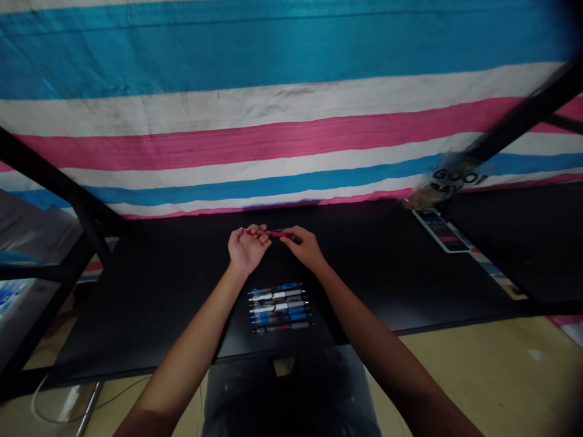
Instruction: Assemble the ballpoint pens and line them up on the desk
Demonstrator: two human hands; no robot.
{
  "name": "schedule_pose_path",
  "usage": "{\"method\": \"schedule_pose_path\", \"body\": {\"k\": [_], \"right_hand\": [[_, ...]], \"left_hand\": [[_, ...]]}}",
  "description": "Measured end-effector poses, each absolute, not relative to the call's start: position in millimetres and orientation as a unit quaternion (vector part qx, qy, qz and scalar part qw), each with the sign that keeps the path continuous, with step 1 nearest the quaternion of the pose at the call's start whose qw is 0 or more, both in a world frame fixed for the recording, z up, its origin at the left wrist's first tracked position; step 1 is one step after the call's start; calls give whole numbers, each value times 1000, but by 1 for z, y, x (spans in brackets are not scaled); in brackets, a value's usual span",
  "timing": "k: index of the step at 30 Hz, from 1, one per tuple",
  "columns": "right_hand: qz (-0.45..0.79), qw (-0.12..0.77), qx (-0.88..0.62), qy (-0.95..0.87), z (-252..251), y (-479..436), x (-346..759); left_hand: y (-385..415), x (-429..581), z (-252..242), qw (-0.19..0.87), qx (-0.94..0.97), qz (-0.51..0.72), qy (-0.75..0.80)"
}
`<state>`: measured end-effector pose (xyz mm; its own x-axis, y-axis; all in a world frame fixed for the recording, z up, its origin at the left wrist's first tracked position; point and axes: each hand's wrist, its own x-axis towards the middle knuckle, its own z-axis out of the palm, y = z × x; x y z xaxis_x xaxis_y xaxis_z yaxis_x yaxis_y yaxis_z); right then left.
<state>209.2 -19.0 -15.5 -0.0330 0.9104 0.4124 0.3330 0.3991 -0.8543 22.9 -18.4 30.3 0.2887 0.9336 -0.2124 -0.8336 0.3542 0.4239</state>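
Observation:
A red pen lies crosswise between my two hands, above the black tabletop. My left hand curls its fingers around the pen's left part. My right hand pinches the right part between fingertips and thumb. Nearer to me, below both hands, several retractable pens in blue, white and black lie side by side in a neat stack on the table, untouched. The part of the pen inside my fingers is hidden.
A phone-like device in a pale case lies at the table's far right. Black metal frame bars cross both upper corners. A striped blue, pink and white tarpaulin hangs behind. A crinkled "GOOD DAY" packet sits above the device.

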Motion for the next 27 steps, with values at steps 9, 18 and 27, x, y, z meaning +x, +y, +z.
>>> {"method": "schedule_pose_path", "body": {"k": [9,18,27], "right_hand": [[278,504,-471,-668,-15,-18,208],[287,508,-477,-658,-17,-17,209],[282,500,-478,-665,-17,-18,208]], "left_hand": [[-17,20,29,803,128,552,184],[-16,20,29,797,131,556,198],[-17,19,27,797,137,562,174]]}}
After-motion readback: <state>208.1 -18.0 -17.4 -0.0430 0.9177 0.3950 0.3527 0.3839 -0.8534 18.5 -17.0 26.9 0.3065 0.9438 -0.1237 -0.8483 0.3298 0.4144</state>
